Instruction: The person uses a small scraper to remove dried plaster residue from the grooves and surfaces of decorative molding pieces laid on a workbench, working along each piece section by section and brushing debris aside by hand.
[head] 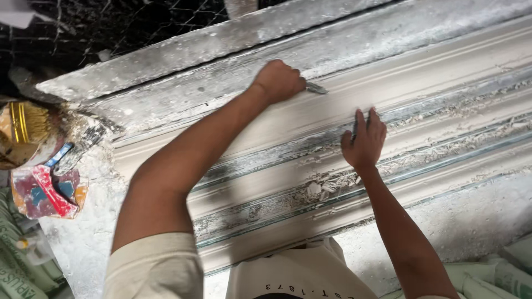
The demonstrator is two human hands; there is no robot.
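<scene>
A long white plaster moulding [421,105] with ridges and grooves lies across a dusty bench. My left hand [279,81] is closed around a small metal scraper [316,88], whose blade tip rests on the moulding's upper ridge. My right hand [364,142] lies flat on the middle of the moulding, fingers pointing away from me and spread a little. Loose plaster flakes [324,185] sit in the grooves below my right hand.
At the left end stand a paint-stained tub [47,194] with a blue-handled tool [72,152] and a gold-banded container [22,133]. Green printed sacks [22,260] lie at lower left and lower right. A grey plank [183,52] runs along the bench's far side.
</scene>
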